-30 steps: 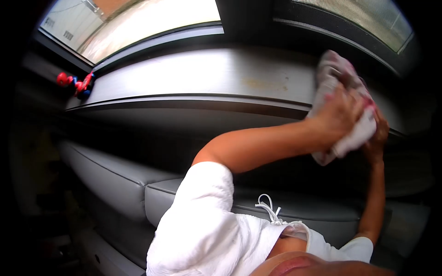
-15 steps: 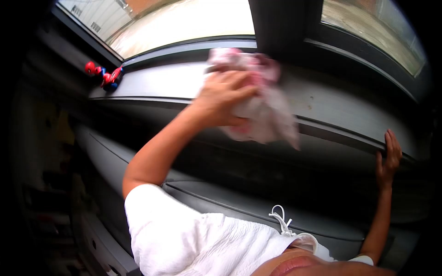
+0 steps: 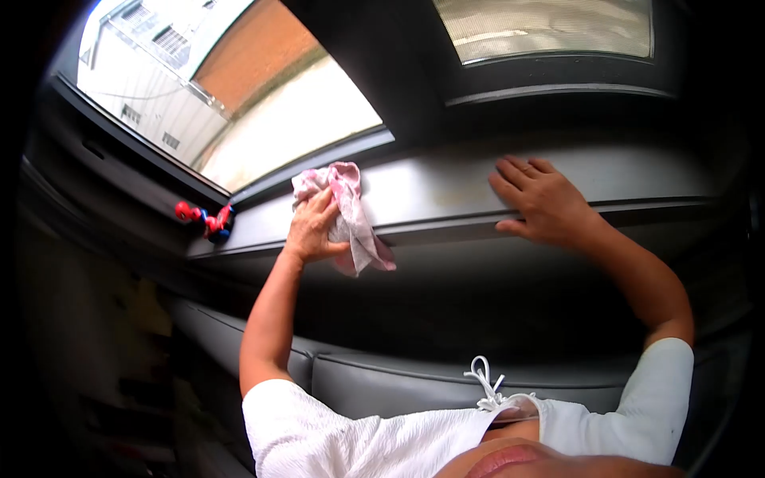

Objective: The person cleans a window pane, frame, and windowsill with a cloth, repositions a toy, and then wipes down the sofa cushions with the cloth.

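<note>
A thin pink-and-white cloth [image 3: 351, 207] lies bunched on the grey window sill [image 3: 430, 187], one end hanging over its front edge. My left hand [image 3: 315, 227] grips the cloth and presses it against the sill, fingers over its left side and thumb towards the hanging end. Farther right, my right hand [image 3: 546, 199] rests palm down on the sill, fingers spread and holding nothing. The red-and-blue toy figure on a small vehicle [image 3: 209, 219] stands at the sill's left end, a short way from my left hand.
Behind the sill rises a dark window frame [image 3: 406, 88] with a bright pane on the left and a ribbed pane [image 3: 550, 28] on the right. A grey padded sofa [image 3: 382, 382] lies below, between the sill and my body.
My left hand has carried the cloth left along the sill, closer to the toy. My right hand has come in from the sill's right end onto its top. The view has turned and shifted.
</note>
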`<state>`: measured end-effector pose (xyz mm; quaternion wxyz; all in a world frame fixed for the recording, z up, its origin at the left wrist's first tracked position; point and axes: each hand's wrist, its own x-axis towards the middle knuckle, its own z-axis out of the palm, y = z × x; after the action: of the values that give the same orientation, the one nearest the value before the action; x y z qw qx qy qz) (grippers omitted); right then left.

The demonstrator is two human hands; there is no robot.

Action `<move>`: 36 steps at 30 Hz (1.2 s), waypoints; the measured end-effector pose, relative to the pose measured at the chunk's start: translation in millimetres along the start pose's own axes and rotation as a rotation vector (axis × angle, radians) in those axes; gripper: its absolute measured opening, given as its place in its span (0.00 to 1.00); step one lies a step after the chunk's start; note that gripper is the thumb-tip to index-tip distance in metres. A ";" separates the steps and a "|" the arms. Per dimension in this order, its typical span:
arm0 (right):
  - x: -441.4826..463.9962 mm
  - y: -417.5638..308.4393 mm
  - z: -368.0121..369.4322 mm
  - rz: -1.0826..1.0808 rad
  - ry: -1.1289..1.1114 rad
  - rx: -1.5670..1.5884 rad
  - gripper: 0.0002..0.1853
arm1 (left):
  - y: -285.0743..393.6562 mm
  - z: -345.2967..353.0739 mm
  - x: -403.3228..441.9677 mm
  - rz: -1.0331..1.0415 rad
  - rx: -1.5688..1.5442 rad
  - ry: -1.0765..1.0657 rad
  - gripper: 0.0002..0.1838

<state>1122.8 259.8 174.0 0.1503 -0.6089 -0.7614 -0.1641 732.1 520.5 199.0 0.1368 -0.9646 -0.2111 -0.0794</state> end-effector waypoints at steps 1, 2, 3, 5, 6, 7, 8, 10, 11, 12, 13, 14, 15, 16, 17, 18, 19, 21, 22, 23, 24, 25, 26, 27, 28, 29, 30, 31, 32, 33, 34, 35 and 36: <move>3.2 0.5 -3.3 0.021 0.000 0.047 0.38 | 2.4 -0.5 0.3 -0.016 -0.004 -0.005 0.52; 3.3 1.2 -5.2 0.037 -0.010 0.098 0.39 | 1.1 2.5 0.0 -0.004 0.016 0.020 0.51; 3.1 3.7 -4.8 0.045 0.016 0.153 0.40 | 2.5 5.6 -1.0 -0.015 0.011 0.040 0.49; 0.7 7.4 2.6 0.033 0.054 0.174 0.39 | 1.5 11.5 -1.4 -0.002 0.007 0.085 0.47; 2.4 9.4 4.2 0.027 0.087 0.169 0.38 | -1.1 12.9 -2.5 0.019 0.014 0.125 0.46; 4.4 10.1 3.3 0.033 0.101 0.154 0.37 | 0.4 9.8 -1.7 0.046 0.024 0.152 0.46; 3.3 8.0 2.4 0.038 0.116 0.137 0.35 | 0.6 9.4 -2.0 0.055 0.040 0.161 0.46; 5.6 5.6 0.8 0.059 0.131 0.135 0.32 | 4.3 8.0 -0.6 0.063 0.073 0.176 0.45; 4.7 4.0 -0.9 0.080 0.134 0.147 0.31 | 2.6 11.2 -1.6 0.080 0.077 0.199 0.45; 3.6 2.0 -2.1 0.102 0.133 0.157 0.29 | 0.7 14.2 -2.1 0.098 0.076 0.222 0.45; 3.7 -0.2 -0.9 0.088 0.195 0.129 0.24 | 0.4 13.8 -2.0 0.108 0.064 0.237 0.46; 3.7 -2.2 -0.9 0.111 0.198 0.128 0.23 | 0.0 14.2 -2.4 0.133 0.066 0.273 0.46; 4.8 -3.3 -1.1 0.130 0.200 0.127 0.21 | 0.2 15.0 -2.8 0.130 0.061 0.285 0.46; 6.9 -4.0 -0.2 0.146 0.199 0.126 0.20 | 0.1 14.9 -3.2 0.123 0.054 0.297 0.45; 7.3 -3.8 4.1 0.148 0.242 0.101 0.17 | -0.9 14.3 -3.9 0.149 0.050 0.336 0.45; 9.8 -5.6 0.6 0.203 0.228 0.072 0.16 | -0.3 12.4 -4.3 0.160 0.028 0.350 0.45; 12.3 -11.1 -2.6 0.258 0.207 0.047 0.16 | -4.1 16.7 -4.0 0.160 0.037 0.370 0.44; 14.3 -20.2 -1.0 0.308 0.193 -0.011 0.14 | -2.6 16.4 -6.9 0.135 0.041 0.357 0.43; 18.6 -21.7 2.3 0.365 0.150 -0.024 0.19 | -0.7 13.9 -8.8 0.122 0.019 0.379 0.42; 31.7 -24.6 34.3 0.451 0.119 -0.193 0.23 | -0.6 13.0 -9.9 0.126 -0.005 0.398 0.42; 45.8 -29.4 61.8 0.534 0.093 -0.367 0.27 | -0.7 11.9 -9.2 0.129 -0.026 0.423 0.42; 70.6 -61.3 59.7 0.492 0.036 -0.215 0.31 | -0.6 11.1 -8.7 0.131 -0.045 0.443 0.42; 103.6 -107.6 57.4 0.450 -0.026 -0.061 0.34 | -0.6 11.3 -10.7 0.133 -0.065 0.459 0.42; 129.5 -142.4 71.7 0.424 0.066 -0.115 0.35 | 0.1 9.7 -11.9 0.125 -0.079 0.465 0.41; 149.1 -164.1 86.9 0.397 0.157 -0.167 0.35 | -1.2 13.0 -10.8 0.121 -0.075 0.523 0.40; 153.3 -163.5 91.6 0.422 0.165 -0.143 0.34 | -3.4 17.9 -11.8 0.117 -0.087 0.522 0.39; 155.2 -159.2 93.5 0.452 0.162 -0.124 0.34 | -2.0 15.7 -12.2 0.116 -0.111 0.519 0.39; 155.1 -169.9 78.5 0.459 0.156 -0.141 0.32 | -1.7 17.8 -12.4 0.125 -0.131 0.557 0.38; 155.5 -174.1 71.6 0.458 0.145 -0.117 0.30 | -1.4 20.1 -11.7 0.090 -0.152 0.516 0.38; 155.0 -169.7 82.1 0.442 0.192 -0.138 0.28 | -2.0 18.6 -15.4 0.086 -0.159 0.531 0.38; 155.1 -167.6 83.3 0.432 0.243 -0.173 0.27 | -2.4 16.3 -14.2 0.091 -0.169 0.556 0.38; 152.8 -166.7 84.3 0.449 0.229 -0.159 0.25 | -2.8 17.1 -14.7 0.096 -0.197 0.588 0.37; 152.3 -167.5 82.4 0.444 0.232 -0.173 0.25 | -2.8 16.2 -16.4 0.087 -0.207 0.595 0.37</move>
<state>924.4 394.9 153.9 0.2164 -0.7486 -0.5701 -0.2603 717.7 521.4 180.7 0.0967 -0.9160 -0.1111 -0.3730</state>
